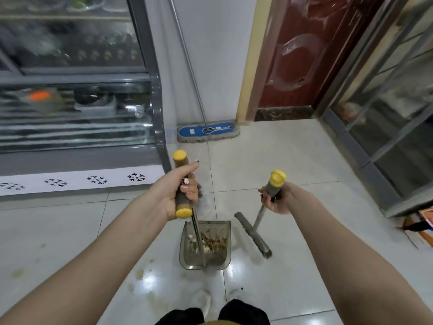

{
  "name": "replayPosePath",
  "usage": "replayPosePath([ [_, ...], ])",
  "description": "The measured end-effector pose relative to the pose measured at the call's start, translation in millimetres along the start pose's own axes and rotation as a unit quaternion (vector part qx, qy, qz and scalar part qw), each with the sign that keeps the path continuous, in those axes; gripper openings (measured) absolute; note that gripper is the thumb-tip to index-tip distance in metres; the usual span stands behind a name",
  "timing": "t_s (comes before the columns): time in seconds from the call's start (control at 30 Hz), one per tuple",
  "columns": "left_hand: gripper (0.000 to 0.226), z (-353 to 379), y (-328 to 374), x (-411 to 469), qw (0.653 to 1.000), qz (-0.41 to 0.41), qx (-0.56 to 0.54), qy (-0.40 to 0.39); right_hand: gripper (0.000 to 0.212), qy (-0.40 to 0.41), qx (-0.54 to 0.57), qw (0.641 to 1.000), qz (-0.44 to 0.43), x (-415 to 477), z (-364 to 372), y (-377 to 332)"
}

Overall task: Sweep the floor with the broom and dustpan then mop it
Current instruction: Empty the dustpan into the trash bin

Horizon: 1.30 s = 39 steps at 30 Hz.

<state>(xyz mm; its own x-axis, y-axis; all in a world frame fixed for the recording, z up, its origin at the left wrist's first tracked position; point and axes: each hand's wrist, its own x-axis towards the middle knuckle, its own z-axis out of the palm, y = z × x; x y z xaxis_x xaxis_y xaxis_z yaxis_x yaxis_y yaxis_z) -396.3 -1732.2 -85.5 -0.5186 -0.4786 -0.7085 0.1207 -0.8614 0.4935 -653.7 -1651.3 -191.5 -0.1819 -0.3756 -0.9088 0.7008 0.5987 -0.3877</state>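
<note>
My left hand [181,191] grips the grey, yellow-capped handle of a long-stemmed dustpan [206,245]. The translucent grey pan rests on the white tiled floor [293,160] in front of me and holds brown debris. My right hand [278,199] grips the yellow-capped handle of a short grey broom [254,234], whose head lies on the tiles just right of the pan, bristles at its near end. A flat mop with a blue pad [208,131] stands against the white back wall, its metal pole leaning up and left.
A glass-fronted display cooler [77,109] fills the left side. A dark red door [295,57] is at the back right and a metal-framed glass cabinet [384,118] lines the right. Wet, yellowish smears mark the tiles near my feet.
</note>
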Motion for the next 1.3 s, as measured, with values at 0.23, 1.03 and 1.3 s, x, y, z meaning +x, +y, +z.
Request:
replayPosePath([
  [0.23, 0.038, 39.3, -30.3, 11.3, 0.994, 0.057, -0.089, 0.031, 0.030, -0.025, -0.076, 0.997, 0.011, 20.5, -18.3, -36.1],
  [1.03, 0.029, 58.0, -62.8, -10.2, 0.946, 0.182, -0.267, -0.013, 0.021, -0.048, -0.232, 0.969, 0.067, 56.8, -70.0, -75.4],
  [1.3, 0.045, 49.7, -74.5, -25.8, 0.929, 0.213, -0.286, -0.101, 0.014, -0.057, -0.259, 0.960, 0.093, 60.7, -75.2, -79.1],
])
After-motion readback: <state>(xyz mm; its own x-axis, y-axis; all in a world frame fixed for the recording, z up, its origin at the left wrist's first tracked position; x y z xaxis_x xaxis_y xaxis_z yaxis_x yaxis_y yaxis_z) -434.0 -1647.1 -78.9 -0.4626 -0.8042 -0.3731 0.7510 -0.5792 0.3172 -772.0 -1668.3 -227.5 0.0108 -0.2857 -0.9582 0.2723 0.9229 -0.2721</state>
